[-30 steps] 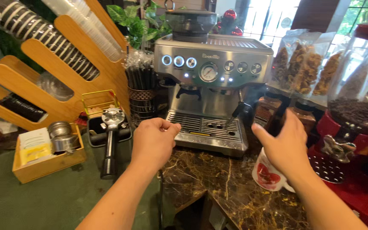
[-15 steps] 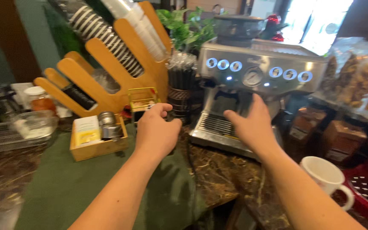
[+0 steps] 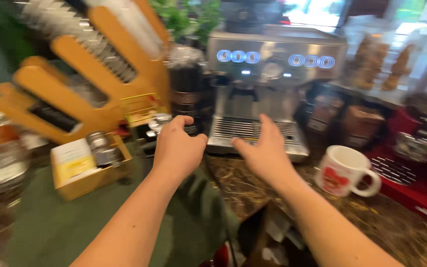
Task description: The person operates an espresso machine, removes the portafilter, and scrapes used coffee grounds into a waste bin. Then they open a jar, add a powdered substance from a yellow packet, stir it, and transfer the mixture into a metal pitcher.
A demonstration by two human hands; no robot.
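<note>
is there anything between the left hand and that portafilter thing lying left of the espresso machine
Nothing visible does. The left hand hovers just in front of the portafilter, with no object between them. The wooden box sits off to the left, and the right hand is over by the drip tray.

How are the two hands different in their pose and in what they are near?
The left hand is loosely curled, knuckles up; the right hand is spread flat with fingers apart. The left hand is nearest the portafilter beside the wooden box; the right hand is in front of the espresso machine's drip tray. Both hold nothing.
</note>
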